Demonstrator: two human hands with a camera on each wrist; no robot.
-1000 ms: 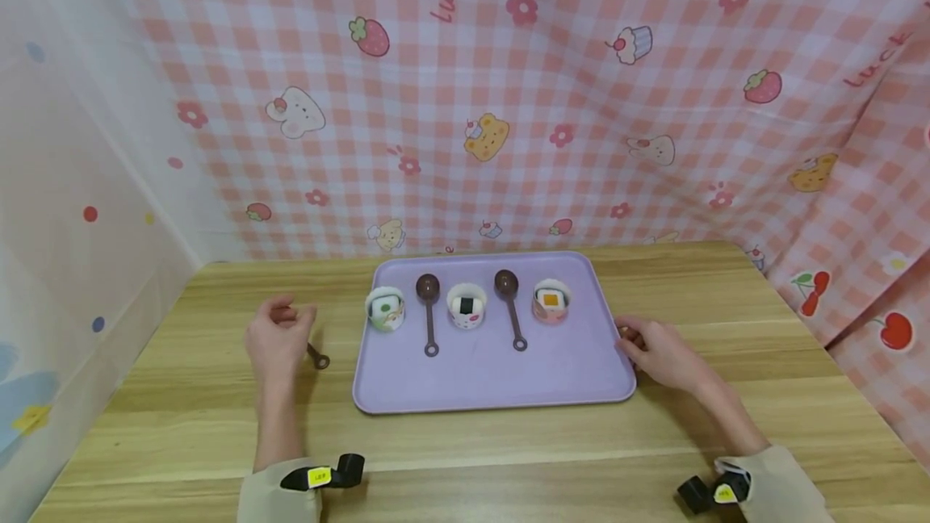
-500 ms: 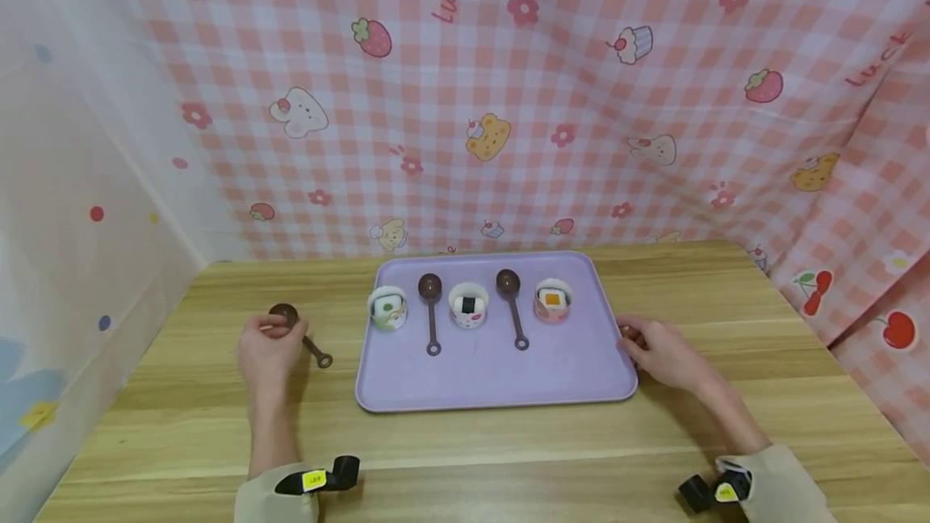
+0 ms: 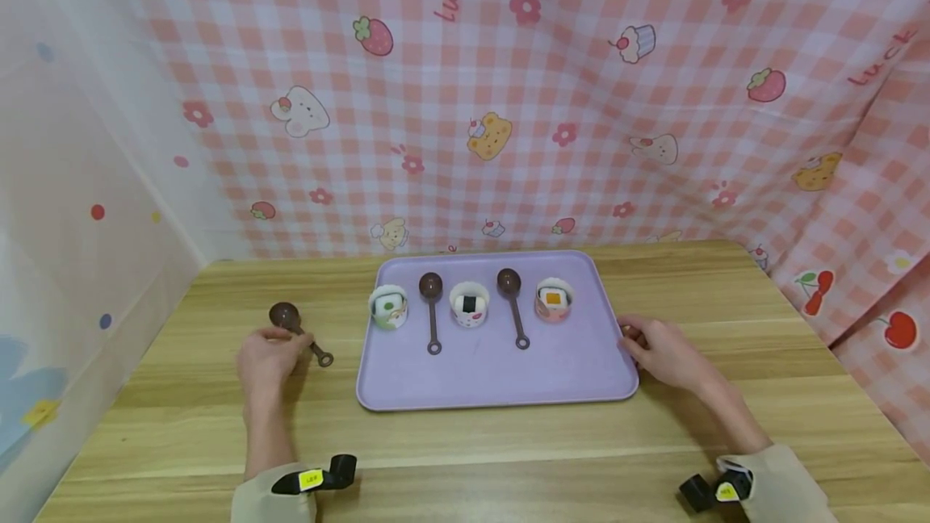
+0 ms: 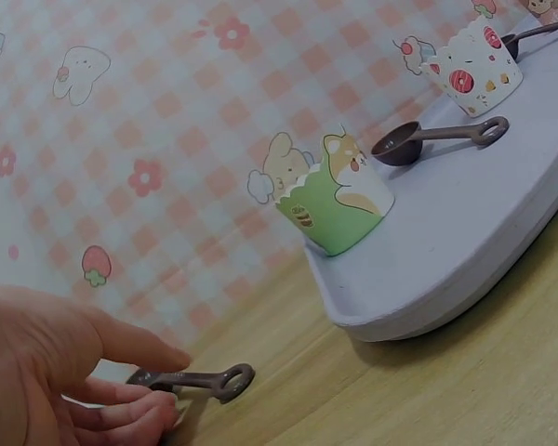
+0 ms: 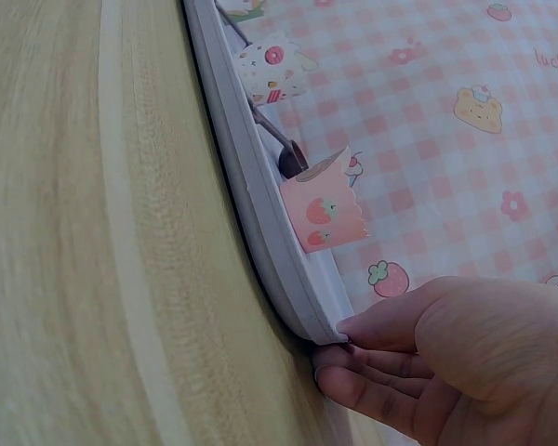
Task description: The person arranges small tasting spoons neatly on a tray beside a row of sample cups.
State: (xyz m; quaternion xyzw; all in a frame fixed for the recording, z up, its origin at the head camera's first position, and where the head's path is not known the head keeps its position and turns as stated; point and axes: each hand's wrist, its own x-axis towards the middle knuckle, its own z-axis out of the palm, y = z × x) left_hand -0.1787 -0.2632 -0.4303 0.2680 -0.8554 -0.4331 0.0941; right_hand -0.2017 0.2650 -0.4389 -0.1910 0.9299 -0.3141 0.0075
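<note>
My left hand point(image 3: 267, 361) is at a brown measuring spoon point(image 3: 285, 315) on the wooden table, left of the tray. In the left wrist view, the spoon's handle point(image 4: 200, 379) lies between my thumb and curled fingers, its ring end sticking out; the bowl is mostly hidden there. My right hand point(image 3: 664, 352) grips the right rim of the lilac tray point(image 3: 494, 382). In the right wrist view, the thumb presses on the rim and the fingers curl beneath it. Two more brown measuring spoons, a left one point(image 3: 432, 309) and a right one point(image 3: 513, 305), lie on the tray.
Three paper cups alternate with the spoons on the tray: green point(image 3: 388, 309), white patterned point(image 3: 469, 307) and pink point(image 3: 554, 302). Each holds a small white block-shaped piece. A pink checked cloth point(image 3: 450, 103) hangs behind the wooden table point(image 3: 472, 458).
My left hand has slid back from over the spoon's bowl, uncovering it, and down to the handle. The spoon has barely shifted. My right hand stays at the tray's rim.
</note>
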